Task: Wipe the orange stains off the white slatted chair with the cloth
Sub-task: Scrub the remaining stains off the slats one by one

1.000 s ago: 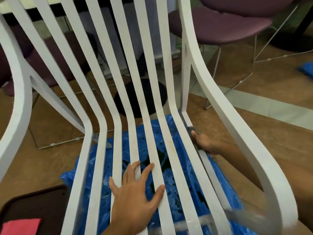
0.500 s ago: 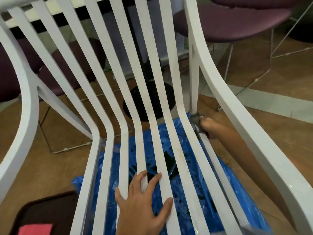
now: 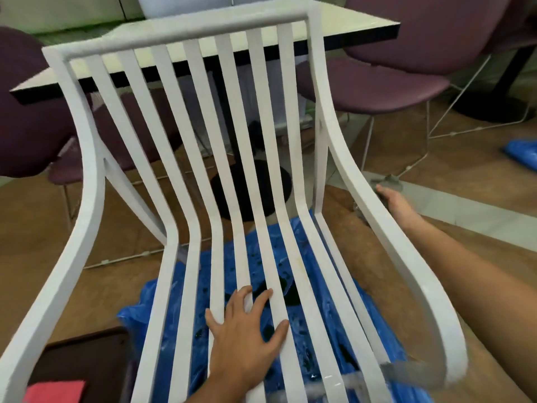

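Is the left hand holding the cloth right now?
No, the left hand lies flat with fingers spread on the seat slats; the grey cloth is in the right hand behind the armrest.

White chair (image 3: 90, 175), its slats faintly orange-tinged just beyond the left hand (image 3: 244, 338); glossy blue sheet (image 3: 136, 318) under that hand. Grey cloth (image 3: 390, 181) in the right hand (image 3: 392, 202). Purple seats (image 3: 392, 82) beyond both hands.

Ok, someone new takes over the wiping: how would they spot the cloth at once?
Start at the white slatted chair and follow its right armrest down from the backrest. Just outside that rail, the right hand holds the cloth: a small grey wad, unlike the big blue plastic sheet under the seat.
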